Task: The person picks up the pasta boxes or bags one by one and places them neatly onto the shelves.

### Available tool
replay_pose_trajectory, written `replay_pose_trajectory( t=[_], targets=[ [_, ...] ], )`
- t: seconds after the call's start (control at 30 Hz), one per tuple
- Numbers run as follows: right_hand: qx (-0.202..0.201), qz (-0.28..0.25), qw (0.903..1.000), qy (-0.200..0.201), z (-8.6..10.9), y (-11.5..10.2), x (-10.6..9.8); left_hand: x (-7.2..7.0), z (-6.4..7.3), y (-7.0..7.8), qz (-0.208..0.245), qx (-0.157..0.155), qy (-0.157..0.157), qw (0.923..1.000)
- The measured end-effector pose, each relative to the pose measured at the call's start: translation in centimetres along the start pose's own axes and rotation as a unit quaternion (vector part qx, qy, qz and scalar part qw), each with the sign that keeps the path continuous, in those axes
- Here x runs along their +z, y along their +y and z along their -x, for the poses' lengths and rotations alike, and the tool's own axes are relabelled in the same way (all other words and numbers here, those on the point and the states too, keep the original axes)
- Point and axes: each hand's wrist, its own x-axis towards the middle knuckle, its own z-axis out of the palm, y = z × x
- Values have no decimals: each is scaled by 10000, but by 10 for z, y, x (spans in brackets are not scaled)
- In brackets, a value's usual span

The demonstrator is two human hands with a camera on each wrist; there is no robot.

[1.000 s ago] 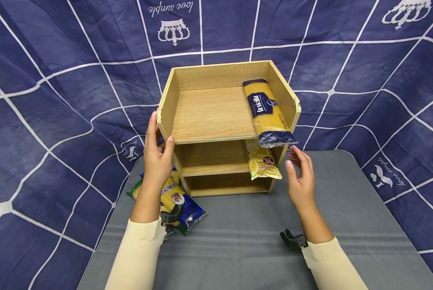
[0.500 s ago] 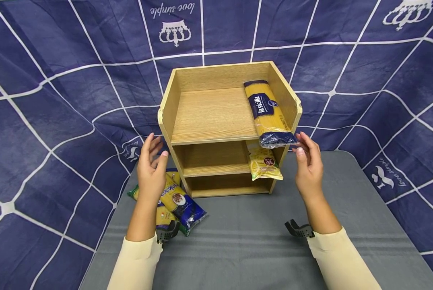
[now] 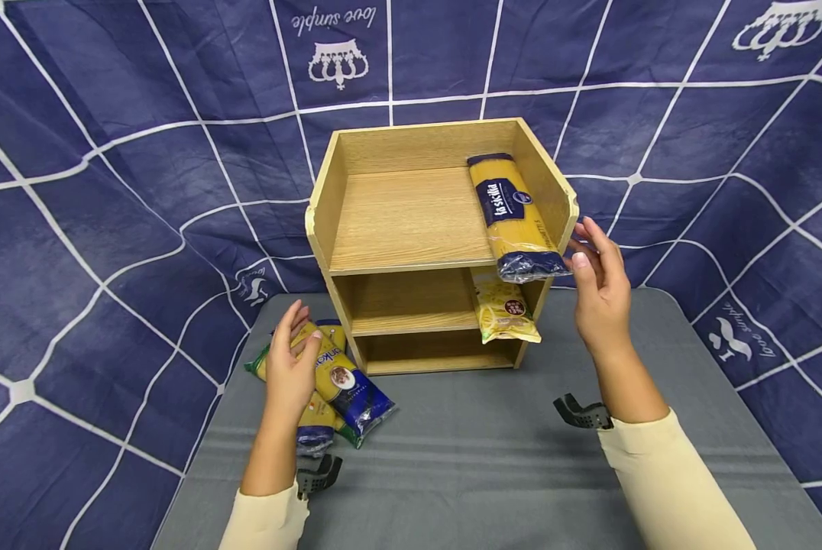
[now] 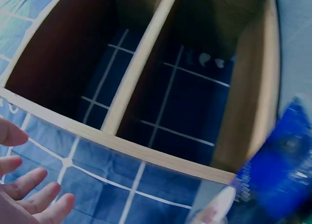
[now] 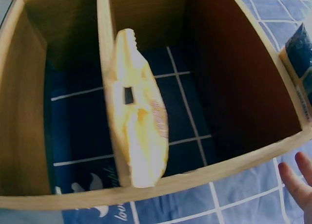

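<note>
My left hand [image 3: 292, 378] is over a small heap of pasta packs at the shelf's left, its fingers loosely bent and holding nothing. Uppermost in the heap is a yellow and blue pasta pack [image 3: 347, 386]; a yellow pack with a dark blue end [image 3: 317, 418] is partly under it. My right hand [image 3: 603, 298] is beside the wooden shelf's [image 3: 411, 267] right wall, fingers relaxed, fingertips close to that wall. Just left of it, a spaghetti pack [image 3: 514, 218] lies on the top level, its clear end jutting past the front edge. A yellow snack bag [image 3: 506, 309] pokes out of the middle level.
The shelf stands on a grey cloth surface [image 3: 466, 458], against blue cloth walls [image 3: 665, 130] with white lines. In the left wrist view the shelf's levels appear sideways, a blue pack end [image 4: 282, 170] at the right.
My left hand has left the shelf's left wall and come down over the pasta packs. My right hand has moved up and right along the shelf's right side. The packs have stayed put.
</note>
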Motion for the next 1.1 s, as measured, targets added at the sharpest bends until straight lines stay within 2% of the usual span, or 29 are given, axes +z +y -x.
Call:
replay_pose_trajectory(
  t=[0.13,0.23,0.4,0.53,0.63,0.87,1.1],
  targets=[
    [75,-29,9999,-143,-11,-5,-2,-1,9,-13,-241,-378,-155,9989],
    [191,-290,9992,-218,-21,-6,-4,-3,16,-22,-262,-653,-236,9972],
    [441,-486,9973,-317,-32,-9,-6,-4,27,-34,-349,-931,-392,9943],
    [595,-576,9957,-420,-38,-14,-6,-5,33,-41,-681,-1126,-507,9900],
    [661,-613,9947,-487,-42,-15,-4,-5,37,-46,-905,-1253,-497,9867],
    [621,-186,9959,-634,-52,-15,0,-5,44,-54,-1261,-1538,-443,9790],
    [457,-73,9964,-717,-59,-13,2,-2,50,-59,-1136,-1674,-278,9789]
  ],
)
